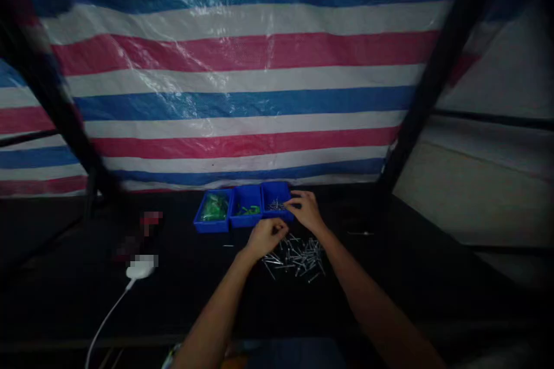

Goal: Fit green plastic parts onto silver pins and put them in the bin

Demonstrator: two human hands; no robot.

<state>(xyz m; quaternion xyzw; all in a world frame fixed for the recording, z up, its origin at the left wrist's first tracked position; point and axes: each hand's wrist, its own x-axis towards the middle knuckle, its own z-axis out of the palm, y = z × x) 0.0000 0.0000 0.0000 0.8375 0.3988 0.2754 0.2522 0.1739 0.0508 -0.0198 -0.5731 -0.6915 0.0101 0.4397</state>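
My left hand [267,236] is closed, thumb and fingers drawn together just above the left side of a loose pile of long, thin metal screws or nails [303,256]. Whatever is in its fingers is too small to make out. Over the right edge of the right-hand blue bin [277,185] is my right hand [306,210]. Its thumb and a finger meet above small silvery metal parts [276,205] in that bin; what they pinch cannot be told. The middle blue bin [246,222] holds several green pieces [249,210].
The left blue bin [212,228] contains a clear bag of green pieces [215,207]. A single thin metal piece [228,245] lies on the black table [186,294]. Leftward are a white device with a cable [139,268] and a blurred red object [150,219]. Striped sheeting [242,104] hangs behind.
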